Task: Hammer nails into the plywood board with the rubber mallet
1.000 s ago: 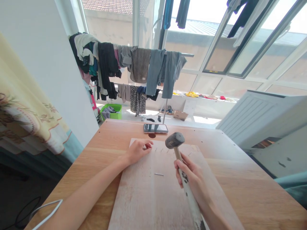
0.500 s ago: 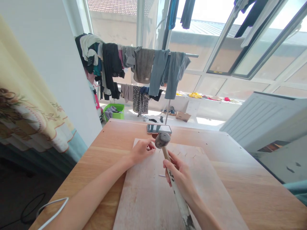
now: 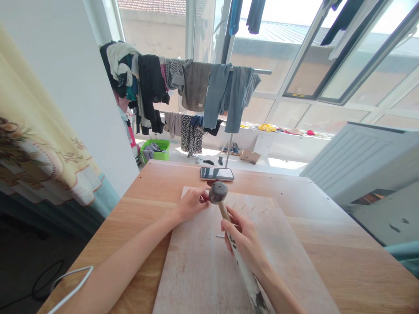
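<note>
Where a yellow flowered cloth hangs at the far left, a white cable loops past the near left corner of the wooden table. On that table lies a pale, worn board, reaching from the near edge toward the middle. The left forearm crosses the table diagonally. The left hand rests on the board's far left corner, its fingertips drawn together in a pinch against the wood; what sits between them is too small to make out. Just right of those fingertips is the grey head of a mallet, down close to the board and nearly against the hand; whether it touches the wood cannot be told. Beyond it, on the bare table, a phone lies flat with its dark screen up. The mallet's paint-flecked wooden handle slants back toward the camera, and the right hand is wrapped tightly round its middle. Just left of that hand a loose nail lies on its side on the board. Further right, near the board's far edge, a short row of nails stands in the wood, some leaning. Behind the table a drying rack hung with clothes stands before the windows, with a green basket on the floor below its left end. A white panel stands at the far right.
</note>
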{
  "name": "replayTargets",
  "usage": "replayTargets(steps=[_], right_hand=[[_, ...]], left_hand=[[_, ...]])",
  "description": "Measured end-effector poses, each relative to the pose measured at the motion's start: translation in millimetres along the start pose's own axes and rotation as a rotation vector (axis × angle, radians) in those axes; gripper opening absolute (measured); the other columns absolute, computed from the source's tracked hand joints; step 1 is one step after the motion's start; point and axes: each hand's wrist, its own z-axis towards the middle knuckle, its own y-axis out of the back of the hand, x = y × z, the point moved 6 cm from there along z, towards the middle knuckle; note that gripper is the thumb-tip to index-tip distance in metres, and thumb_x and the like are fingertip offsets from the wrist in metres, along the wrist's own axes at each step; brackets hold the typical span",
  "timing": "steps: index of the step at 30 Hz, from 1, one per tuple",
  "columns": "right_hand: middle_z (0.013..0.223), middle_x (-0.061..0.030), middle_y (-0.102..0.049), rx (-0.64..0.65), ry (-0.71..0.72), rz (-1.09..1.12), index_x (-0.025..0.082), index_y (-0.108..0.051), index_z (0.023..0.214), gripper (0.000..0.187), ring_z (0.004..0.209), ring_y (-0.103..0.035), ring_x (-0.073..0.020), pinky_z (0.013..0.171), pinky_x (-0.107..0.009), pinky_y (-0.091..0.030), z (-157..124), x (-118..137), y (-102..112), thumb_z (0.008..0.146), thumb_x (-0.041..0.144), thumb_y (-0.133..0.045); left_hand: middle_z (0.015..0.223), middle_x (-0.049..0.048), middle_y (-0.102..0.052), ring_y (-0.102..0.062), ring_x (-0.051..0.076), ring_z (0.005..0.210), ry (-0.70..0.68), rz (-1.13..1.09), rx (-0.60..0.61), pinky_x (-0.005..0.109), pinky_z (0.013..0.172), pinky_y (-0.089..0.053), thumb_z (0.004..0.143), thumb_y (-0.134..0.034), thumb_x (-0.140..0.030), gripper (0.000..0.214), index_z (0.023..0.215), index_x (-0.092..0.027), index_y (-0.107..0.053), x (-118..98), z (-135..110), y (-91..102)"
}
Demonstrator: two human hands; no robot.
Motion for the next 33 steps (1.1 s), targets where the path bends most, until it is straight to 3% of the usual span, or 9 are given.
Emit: replayTargets(steps=[4, 7, 10, 12, 18, 20, 23, 28, 33], right_hand=[[0.069, 0.0067, -0.051, -0.039, 0.002, 0.056, 0.018, -0.062, 0.126, 0.048, 0.035, -0.045, -0.0051, 0.030, -0.019, -0.037, 0.2, 2.2, 7.9, 0.085, 0.043, -0.063], [0.070, 0.0067, -0.052, -0.145, 0.034, 0.111, 0.021, -0.063, 0.122, 0.043, 0.037, -0.045, -0.0058, 0.031, -0.019, -0.036, 0.5, 5.5, 23.9, 0.085, 0.043, -0.065], [0.065, 0.0066, -0.053, -0.242, 0.038, 0.124, 0.021, -0.066, 0.098, 0.025, 0.038, -0.045, -0.0063, 0.032, -0.018, -0.036, 0.5, 6.5, 39.4, 0.085, 0.042, -0.064], [0.061, 0.0064, -0.054, -0.260, 0.029, 0.127, 0.021, -0.063, 0.087, 0.021, 0.037, -0.044, -0.0064, 0.034, -0.018, -0.035, 0.7, 6.2, 44.1, 0.086, 0.041, -0.064], [0.055, 0.0071, -0.050, -0.229, 0.006, 0.147, 0.021, -0.058, 0.076, 0.026, 0.036, -0.043, -0.0071, 0.033, -0.019, -0.035, 1.1, 6.6, 38.2, 0.081, 0.044, -0.068], [0.060, 0.0068, -0.052, -0.225, 0.012, 0.148, 0.021, -0.059, 0.078, 0.026, 0.037, -0.044, -0.0063, 0.033, -0.019, -0.036, 1.2, 7.6, 35.9, 0.080, 0.044, -0.069], [0.066, 0.0068, -0.052, -0.232, 0.027, 0.143, 0.021, -0.061, 0.086, 0.023, 0.038, -0.045, -0.0054, 0.033, -0.018, -0.037, 1.1, 7.4, 35.1, 0.082, 0.043, -0.067], [0.069, 0.0065, -0.052, -0.202, 0.021, 0.133, 0.020, -0.060, 0.086, 0.023, 0.038, -0.046, -0.0051, 0.031, -0.018, -0.037, 2.2, 1.4, 30.6, 0.084, 0.042, -0.065], [0.068, 0.0068, -0.050, -0.141, 0.020, 0.122, 0.019, -0.060, 0.086, 0.024, 0.036, -0.045, -0.0040, 0.032, -0.018, -0.036, 2.9, -0.9, 19.6, 0.085, 0.043, -0.063]], left_hand=[[0.082, -0.0009, -0.066, -0.059, 0.011, 0.065, 0.010, 0.043, -0.002, 0.022, 0.062, -0.048, 0.075, -0.065, -0.018, 0.034, 0.109, -0.017, -0.061, -7.2, 1.7, 7.9], [0.083, -0.0001, -0.063, -0.058, 0.013, 0.067, -0.057, 0.203, 0.097, 0.024, 0.062, -0.047, 0.078, -0.066, -0.022, 0.020, 0.097, -0.017, -0.061, -32.5, -0.4, 8.4], [0.085, 0.0030, -0.067, -0.064, 0.018, 0.077, -0.297, 0.449, 0.356, 0.028, 0.071, -0.049, 0.081, -0.066, -0.019, 0.013, 0.093, -0.017, -0.062, -73.3, -16.3, -15.1], [0.078, 0.0056, -0.068, -0.065, 0.021, 0.076, -0.466, 0.681, 0.432, 0.031, 0.073, -0.048, 0.080, -0.067, -0.013, 0.008, 0.086, -0.015, -0.062, -97.0, -32.1, -35.4], [0.080, 0.0120, -0.071, -0.066, 0.023, 0.069, -0.714, 0.940, 0.315, 0.034, 0.064, -0.046, 0.089, -0.055, -0.006, 0.012, 0.096, -0.009, -0.064, -128.9, -56.4, -69.8], [0.080, 0.0094, -0.070, -0.066, 0.023, 0.072, -0.715, 0.868, 0.352, 0.033, 0.066, -0.047, 0.087, -0.057, -0.007, 0.011, 0.094, -0.012, -0.064, -121.5, -51.6, -64.0], [0.077, 0.0028, -0.068, -0.066, 0.018, 0.074, -0.541, 0.641, 0.380, 0.028, 0.069, -0.048, 0.082, -0.061, -0.006, 0.013, 0.087, -0.018, -0.065, -92.2, -31.8, -36.3], [0.086, 0.0007, -0.072, -0.066, 0.014, 0.079, -0.093, 0.146, 0.006, 0.026, 0.079, -0.052, 0.078, -0.059, -0.008, 0.014, 0.085, -0.018, -0.066, -22.4, -4.6, 23.3], [0.080, 0.0003, -0.071, -0.064, 0.014, 0.074, 0.101, -0.055, -0.048, 0.024, 0.072, -0.052, 0.075, -0.062, -0.020, 0.009, 0.081, -0.017, -0.068, 15.2, -7.8, 26.7]])
